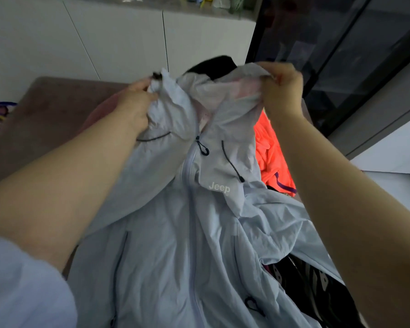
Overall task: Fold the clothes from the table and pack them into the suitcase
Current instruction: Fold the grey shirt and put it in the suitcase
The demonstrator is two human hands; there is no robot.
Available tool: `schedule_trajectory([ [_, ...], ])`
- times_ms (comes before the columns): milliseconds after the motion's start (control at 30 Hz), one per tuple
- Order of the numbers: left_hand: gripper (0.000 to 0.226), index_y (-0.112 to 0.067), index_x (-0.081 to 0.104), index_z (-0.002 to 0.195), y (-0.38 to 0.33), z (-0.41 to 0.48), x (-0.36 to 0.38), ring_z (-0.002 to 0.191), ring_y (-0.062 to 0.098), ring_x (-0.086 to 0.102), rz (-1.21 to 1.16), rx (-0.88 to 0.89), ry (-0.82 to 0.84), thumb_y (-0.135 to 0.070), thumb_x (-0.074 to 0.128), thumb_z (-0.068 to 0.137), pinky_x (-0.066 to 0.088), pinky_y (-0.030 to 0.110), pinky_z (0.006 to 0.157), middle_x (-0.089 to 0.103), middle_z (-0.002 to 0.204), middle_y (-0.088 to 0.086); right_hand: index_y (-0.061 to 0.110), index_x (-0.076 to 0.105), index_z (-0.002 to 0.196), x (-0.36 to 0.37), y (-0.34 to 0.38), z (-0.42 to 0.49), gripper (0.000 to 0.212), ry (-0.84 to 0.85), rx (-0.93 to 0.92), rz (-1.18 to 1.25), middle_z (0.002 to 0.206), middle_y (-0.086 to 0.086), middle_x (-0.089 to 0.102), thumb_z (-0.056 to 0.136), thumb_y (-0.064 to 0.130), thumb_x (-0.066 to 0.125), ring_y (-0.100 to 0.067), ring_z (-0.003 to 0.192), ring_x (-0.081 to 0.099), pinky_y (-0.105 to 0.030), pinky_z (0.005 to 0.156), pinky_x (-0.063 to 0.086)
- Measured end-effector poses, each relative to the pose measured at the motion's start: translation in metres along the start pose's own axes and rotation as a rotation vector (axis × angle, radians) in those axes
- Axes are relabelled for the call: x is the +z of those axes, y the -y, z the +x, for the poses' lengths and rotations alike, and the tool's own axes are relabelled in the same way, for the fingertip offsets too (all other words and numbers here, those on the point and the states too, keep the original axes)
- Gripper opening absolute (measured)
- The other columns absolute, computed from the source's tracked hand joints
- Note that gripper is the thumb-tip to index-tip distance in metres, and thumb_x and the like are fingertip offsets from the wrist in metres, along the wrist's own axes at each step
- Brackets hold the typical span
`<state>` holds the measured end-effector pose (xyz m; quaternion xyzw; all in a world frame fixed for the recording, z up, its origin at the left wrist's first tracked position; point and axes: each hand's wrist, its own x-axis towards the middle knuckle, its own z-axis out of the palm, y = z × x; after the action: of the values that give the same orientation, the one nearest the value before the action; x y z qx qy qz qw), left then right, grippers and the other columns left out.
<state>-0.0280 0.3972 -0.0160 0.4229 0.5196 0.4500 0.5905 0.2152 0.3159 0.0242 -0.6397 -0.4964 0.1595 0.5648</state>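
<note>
pale blue jacket (pixel 175 245) held up by its hood, left hand (pixel 137 102) and right hand (pixel 282 88) both pinching it; thin fabric may slip loose, dragging orange garment (pixel 270 147)

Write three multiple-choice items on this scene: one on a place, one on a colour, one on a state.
1. Where does the orange garment lie relative to the jacket?
A. To its right
B. To its left
C. On top of it

2. What colour is the jacket?
A. Red
B. Pale blue
C. Dark green

3. How is the jacket's front zip?
A. Fully open
B. Closed up to the collar
C. Torn off

Answers:
1. A, the orange cloth shows past the jacket's right edge, beneath the right hand.
2. B, the whole body of it is pale blue, with a white logo on the chest.
3. B, the zip line runs unbroken to the puller at the neck, while the left hand and right hand hold the hood up.
</note>
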Motion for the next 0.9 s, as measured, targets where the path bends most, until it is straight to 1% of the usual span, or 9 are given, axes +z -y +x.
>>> schedule_trajectory([
  [133,0.044,-0.008,0.062,0.110,-0.040,-0.022,-0.032,0.096,0.020,0.068,-0.271,0.197,0.097,0.020,0.042,0.083,0.055,0.032,0.082,0.071,0.102,0.007,0.030,0.059,0.051,-0.020,0.043,-0.021,0.051,0.099,-0.199,0.365,0.084,0.002,0.063,0.057,-0.017,0.040,-0.003,0.083,0.060,-0.021,0.074,0.045],
  [200,0.048,-0.009,0.061,0.119,-0.040,-0.036,-0.055,0.100,0.019,0.067,-0.143,0.199,0.131,0.019,0.047,0.082,0.056,0.029,0.080,0.067,0.114,0.010,0.030,0.053,0.052,-0.034,0.043,-0.042,0.049,0.196,-0.254,0.272,0.079,0.014,0.068,0.058,-0.017,0.042,-0.004,0.082,0.062,-0.021,0.075,0.047],
  [367,0.051,-0.022,0.058,0.107,-0.001,-0.067,-0.097,0.102,0.017,0.057,0.595,-0.063,0.432,0.021,0.055,0.079,0.046,0.018,0.082,0.063,0.106,-0.003,0.019,0.060,0.102,-0.054,-0.008,-0.078,0.032,0.581,-0.124,-0.615,0.095,0.007,0.059,0.077,0.000,0.066,-0.017,0.095,0.056,-0.019,0.080,0.041],
  [467,0.055,-0.020,0.049,0.121,0.013,-0.070,-0.099,0.104,0.013,0.046,0.683,-0.167,0.521,0.013,0.055,0.077,0.038,0.018,0.084,0.056,0.106,-0.006,0.014,0.036,0.139,-0.043,-0.008,-0.085,0.076,0.690,0.010,-0.706,0.131,-0.009,0.046,0.075,0.019,0.076,-0.030,0.123,0.041,-0.037,0.101,0.035],
  [533,0.046,-0.019,0.050,0.124,0.017,-0.070,-0.093,0.095,0.009,0.045,0.626,-0.188,0.447,0.000,0.057,0.083,0.035,0.019,0.081,0.054,0.104,-0.006,0.012,0.029,0.144,-0.024,0.007,-0.081,0.079,0.582,0.045,-0.580,0.138,-0.004,0.042,0.080,0.028,0.072,-0.024,0.127,0.038,-0.030,0.103,0.033],
  [633,0.029,-0.030,0.057,0.106,0.014,-0.070,-0.081,0.080,0.007,0.041,0.490,-0.225,0.308,-0.031,0.063,0.078,0.030,0.021,0.075,0.053,0.094,-0.007,0.016,0.038,0.138,0.005,0.024,-0.061,0.051,0.406,0.140,-0.458,0.124,0.002,0.054,0.093,0.035,0.052,-0.022,0.114,0.048,-0.024,0.086,0.034],
  [733,0.024,-0.032,0.057,0.109,0.010,-0.063,-0.072,0.099,0.009,0.051,0.296,-0.258,0.220,-0.045,0.050,0.091,0.030,0.023,0.086,0.059,0.112,-0.008,0.018,0.052,0.096,0.031,0.021,-0.029,0.026,0.334,0.238,-0.462,0.099,-0.009,0.050,0.094,0.043,0.044,-0.021,0.091,0.045,-0.028,0.078,0.032],
  [800,0.031,-0.030,0.057,0.113,0.008,-0.055,-0.067,0.096,0.006,0.058,0.140,-0.248,0.211,-0.050,0.043,0.093,0.038,0.017,0.083,0.063,0.113,-0.008,0.013,0.054,0.092,0.043,0.016,-0.012,0.041,0.430,0.313,-0.537,0.094,-0.004,0.053,0.089,0.053,0.047,-0.019,0.086,0.044,-0.025,0.075,0.031],
  [900,0.030,-0.026,0.061,0.106,0.006,-0.044,-0.061,0.074,0.001,0.065,-0.008,-0.206,0.162,-0.045,0.038,0.097,0.046,0.011,0.058,0.069,0.099,-0.010,0.028,0.054,0.129,0.051,0.015,-0.001,0.053,0.720,0.284,-0.766,0.106,0.005,0.059,0.088,0.060,0.042,-0.014,0.092,0.050,-0.023,0.079,0.034],
])
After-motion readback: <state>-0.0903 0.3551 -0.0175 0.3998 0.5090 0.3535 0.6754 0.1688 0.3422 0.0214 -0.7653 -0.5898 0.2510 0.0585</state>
